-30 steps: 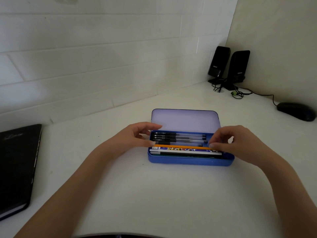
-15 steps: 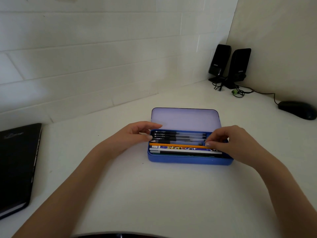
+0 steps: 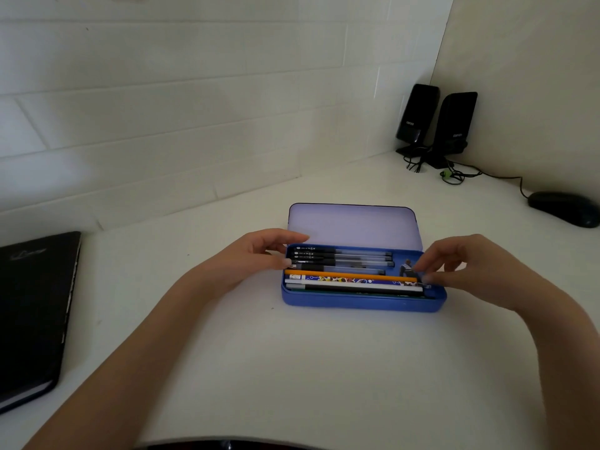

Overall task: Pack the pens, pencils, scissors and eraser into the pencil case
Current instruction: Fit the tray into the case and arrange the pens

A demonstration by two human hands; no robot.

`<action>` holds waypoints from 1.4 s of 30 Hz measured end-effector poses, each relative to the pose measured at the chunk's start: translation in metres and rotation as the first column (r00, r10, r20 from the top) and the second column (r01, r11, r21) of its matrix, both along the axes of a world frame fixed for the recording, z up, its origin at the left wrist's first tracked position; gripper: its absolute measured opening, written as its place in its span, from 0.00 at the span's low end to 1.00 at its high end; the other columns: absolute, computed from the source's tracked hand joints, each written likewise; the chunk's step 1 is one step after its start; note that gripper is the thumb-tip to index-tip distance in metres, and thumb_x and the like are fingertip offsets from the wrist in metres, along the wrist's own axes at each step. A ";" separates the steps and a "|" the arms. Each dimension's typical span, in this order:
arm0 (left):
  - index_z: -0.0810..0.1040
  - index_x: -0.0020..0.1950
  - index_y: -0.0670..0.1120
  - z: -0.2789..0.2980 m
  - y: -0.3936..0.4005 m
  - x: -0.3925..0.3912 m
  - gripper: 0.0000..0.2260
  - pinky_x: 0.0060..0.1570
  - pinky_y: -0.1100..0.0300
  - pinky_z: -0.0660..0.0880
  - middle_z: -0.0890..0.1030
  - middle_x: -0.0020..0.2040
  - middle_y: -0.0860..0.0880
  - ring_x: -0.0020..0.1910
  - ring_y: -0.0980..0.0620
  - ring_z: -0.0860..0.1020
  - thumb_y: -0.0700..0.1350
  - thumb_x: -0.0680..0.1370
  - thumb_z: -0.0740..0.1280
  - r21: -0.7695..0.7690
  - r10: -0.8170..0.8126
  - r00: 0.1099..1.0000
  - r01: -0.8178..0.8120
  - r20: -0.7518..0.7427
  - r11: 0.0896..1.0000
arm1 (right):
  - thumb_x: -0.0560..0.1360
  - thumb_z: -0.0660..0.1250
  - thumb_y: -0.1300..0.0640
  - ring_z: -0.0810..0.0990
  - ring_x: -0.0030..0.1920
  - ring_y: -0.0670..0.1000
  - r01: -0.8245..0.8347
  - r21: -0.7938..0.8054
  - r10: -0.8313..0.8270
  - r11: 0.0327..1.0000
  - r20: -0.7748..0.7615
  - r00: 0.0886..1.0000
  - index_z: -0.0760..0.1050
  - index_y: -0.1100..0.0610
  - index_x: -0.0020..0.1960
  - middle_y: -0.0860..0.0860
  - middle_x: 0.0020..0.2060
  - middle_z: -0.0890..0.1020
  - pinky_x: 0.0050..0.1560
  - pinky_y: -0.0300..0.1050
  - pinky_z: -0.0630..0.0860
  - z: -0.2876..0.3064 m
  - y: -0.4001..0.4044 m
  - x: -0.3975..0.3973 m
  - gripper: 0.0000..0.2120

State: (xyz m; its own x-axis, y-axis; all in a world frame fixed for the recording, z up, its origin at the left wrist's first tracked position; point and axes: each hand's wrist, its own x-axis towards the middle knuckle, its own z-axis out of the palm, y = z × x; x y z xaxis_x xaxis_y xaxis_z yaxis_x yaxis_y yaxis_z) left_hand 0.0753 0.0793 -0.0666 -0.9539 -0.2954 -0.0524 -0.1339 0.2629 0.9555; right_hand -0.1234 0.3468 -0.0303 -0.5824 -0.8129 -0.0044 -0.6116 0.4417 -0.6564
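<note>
A blue, rounded-corner metal pencil case (image 3: 362,302) sat open in the middle of the white bench (image 3: 292,368), its pale lilac lid (image 3: 354,224) tipped back toward the white tiled wall. Inside, several clear-barrelled pens with black caps (image 3: 341,256) lay side by side along the far half of the tray. Nearer the front wall lay a thin orange pencil (image 3: 350,276), then a pencil with a blue, yellow and white pattern (image 3: 337,280), then a white one and a dark one against the front edge. A small picture showed on the tray floor at the right end.

The left hand (image 3: 256,258) rested at the case's left end, fingers loosely curled, thumb tip against the pen caps; it gripped nothing clearly. The right hand (image 3: 467,267) hovered at the right end with thumb and forefinger pinched together at the tip of the orange pencil, though whether they truly held it could not be told.

A black notebook (image 3: 32,313) lay at the left edge of the bench. Two black desktop speakers (image 3: 435,121) stood in the far corner, and a black computer mouse (image 3: 565,209) lay at the right.
</note>
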 end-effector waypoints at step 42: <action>0.73 0.49 0.53 -0.006 -0.020 0.007 0.36 0.53 0.54 0.75 0.75 0.49 0.49 0.44 0.52 0.77 0.57 0.46 0.83 -0.023 0.059 0.998 -0.059 0.001 0.998 | 0.78 0.56 0.44 0.78 0.51 0.48 0.478 -0.454 -0.167 0.752 0.570 0.805 0.76 0.47 0.49 0.46 0.48 0.80 0.48 0.43 0.75 -0.024 -0.034 0.000 0.13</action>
State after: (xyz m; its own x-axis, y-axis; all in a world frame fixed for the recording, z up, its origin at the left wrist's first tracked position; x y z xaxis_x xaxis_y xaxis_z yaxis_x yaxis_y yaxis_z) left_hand 0.0825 0.0590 -0.0725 -0.9347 -0.3524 -0.0462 -0.1510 0.2762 0.9492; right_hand -0.1237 0.3127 -0.0542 -0.8552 -0.5171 0.0342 -0.0494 0.0157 -0.9987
